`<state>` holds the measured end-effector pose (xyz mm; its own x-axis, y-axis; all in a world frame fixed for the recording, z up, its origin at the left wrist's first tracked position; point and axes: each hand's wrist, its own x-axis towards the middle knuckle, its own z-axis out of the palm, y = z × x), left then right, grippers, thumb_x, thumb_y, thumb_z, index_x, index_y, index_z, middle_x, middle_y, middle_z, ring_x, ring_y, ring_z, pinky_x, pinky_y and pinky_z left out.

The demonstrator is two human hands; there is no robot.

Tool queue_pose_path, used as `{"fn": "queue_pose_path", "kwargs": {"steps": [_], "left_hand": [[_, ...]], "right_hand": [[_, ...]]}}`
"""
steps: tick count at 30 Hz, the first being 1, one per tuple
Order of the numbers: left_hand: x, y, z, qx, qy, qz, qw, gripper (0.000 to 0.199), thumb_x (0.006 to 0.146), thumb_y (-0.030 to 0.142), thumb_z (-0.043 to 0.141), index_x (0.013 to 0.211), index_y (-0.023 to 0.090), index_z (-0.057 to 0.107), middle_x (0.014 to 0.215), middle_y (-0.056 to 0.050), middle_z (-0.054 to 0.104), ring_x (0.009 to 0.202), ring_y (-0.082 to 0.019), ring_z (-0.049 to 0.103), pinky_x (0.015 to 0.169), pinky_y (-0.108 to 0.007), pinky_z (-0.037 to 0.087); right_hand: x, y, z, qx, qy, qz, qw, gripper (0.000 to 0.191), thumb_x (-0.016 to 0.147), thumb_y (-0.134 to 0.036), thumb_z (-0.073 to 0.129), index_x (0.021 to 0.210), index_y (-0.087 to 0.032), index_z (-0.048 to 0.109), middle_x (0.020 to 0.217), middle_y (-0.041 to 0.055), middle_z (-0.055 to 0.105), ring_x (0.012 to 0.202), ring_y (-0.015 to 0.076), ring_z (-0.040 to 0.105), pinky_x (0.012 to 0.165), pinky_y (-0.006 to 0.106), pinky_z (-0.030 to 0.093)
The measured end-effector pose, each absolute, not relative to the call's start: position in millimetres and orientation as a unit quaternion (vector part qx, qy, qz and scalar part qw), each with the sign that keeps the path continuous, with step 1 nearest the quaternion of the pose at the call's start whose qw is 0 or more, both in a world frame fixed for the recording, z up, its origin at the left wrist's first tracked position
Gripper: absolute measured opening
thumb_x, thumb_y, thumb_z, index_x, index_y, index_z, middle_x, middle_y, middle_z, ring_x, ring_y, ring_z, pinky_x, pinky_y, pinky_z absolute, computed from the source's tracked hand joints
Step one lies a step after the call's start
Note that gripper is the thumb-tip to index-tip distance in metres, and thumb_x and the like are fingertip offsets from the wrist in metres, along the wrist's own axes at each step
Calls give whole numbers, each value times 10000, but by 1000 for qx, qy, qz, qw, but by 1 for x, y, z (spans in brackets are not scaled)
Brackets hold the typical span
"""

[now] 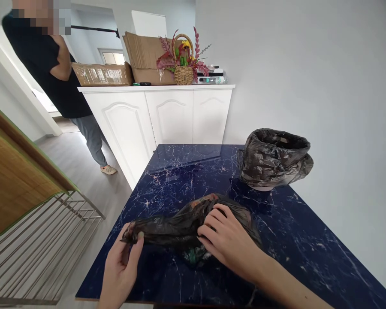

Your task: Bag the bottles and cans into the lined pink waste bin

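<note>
A black plastic bag (173, 229) lies on the dark blue marbled table (180, 279), its neck stretched out to the left and its fuller part on the right. Orange and green contents show faintly through the thin plastic, too dim to name. My left hand (120, 262) pinches the end of the neck between thumb and fingers. Over the fuller part rests my right hand (223, 234), fingers curled against the plastic and closed on it. Farther back on the right stands a bin (262, 188) lined with another black bag (273, 159), its mouth open.
Beyond the table is a white cabinet (170, 116) bearing cardboard boxes (103, 74), a flower basket (183, 75) and a plastic bottle (214, 80). A metal rack (51, 240) stands at the left. A person (51, 64) in dark clothes stands at the back left. A wall borders the right.
</note>
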<state>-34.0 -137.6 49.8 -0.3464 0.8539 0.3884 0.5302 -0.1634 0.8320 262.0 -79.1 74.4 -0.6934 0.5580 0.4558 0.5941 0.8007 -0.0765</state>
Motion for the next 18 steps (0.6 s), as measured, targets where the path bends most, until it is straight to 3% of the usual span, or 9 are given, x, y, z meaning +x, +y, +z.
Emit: {"fn": "queue_pose_path", "kwargs": {"steps": [3,7,9,12,14,16,18], "left_hand": [[-49,-145,50,569,611,512,201,494,965,653,635,1179,230,773,1251,-84,772,1155,-310,727,1015,-361,615],[-50,-147,59,621,528,486,317,484,1030,623,536,1155,221,776,1330,-128,728,1303,-368,639,1138,-436,522],[-41,-146,67,635,485,479,364,463,1045,608,521,1027,209,755,1243,-140,747,1304,-377,620,1157,-465,486],[-24,-144,77,645,436,460,427,440,1073,596,485,943,218,670,1019,-106,741,1115,-316,673,1012,-415,538],[-16,-143,82,658,418,442,445,424,1087,588,464,938,227,627,947,-76,704,936,-254,675,853,-356,545],[-15,-143,83,679,408,426,436,410,1104,563,448,903,229,574,928,-57,678,809,-202,635,747,-318,513],[-19,-144,82,713,399,413,403,400,1111,555,438,892,232,528,924,-47,665,756,-176,595,703,-299,489]], "right_hand": [[275,-93,87,-286,-926,-18,245,95,1043,-175,621,973,-232,648,1029,72,685,1043,277,657,1071,577,543],[283,-114,105,-224,-932,17,286,97,1031,-133,598,1010,-219,639,1304,107,709,1311,265,624,1157,498,534],[282,-117,105,-203,-936,23,285,93,1031,-122,585,1021,-201,633,1358,94,716,1411,233,583,1263,453,450],[280,-111,97,-196,-948,26,251,73,1055,-144,561,1036,-183,620,1353,81,728,1486,227,534,1353,449,308],[282,-104,91,-206,-953,26,222,97,1070,-150,534,1014,-183,606,1199,70,759,1369,225,635,1361,469,275],[285,-100,89,-216,-958,25,186,167,1091,-144,482,970,-194,585,937,19,731,1022,185,753,1345,473,294],[290,-99,90,-226,-962,18,152,235,1117,-146,415,947,-204,566,744,-36,630,682,151,676,1296,459,364]]}}
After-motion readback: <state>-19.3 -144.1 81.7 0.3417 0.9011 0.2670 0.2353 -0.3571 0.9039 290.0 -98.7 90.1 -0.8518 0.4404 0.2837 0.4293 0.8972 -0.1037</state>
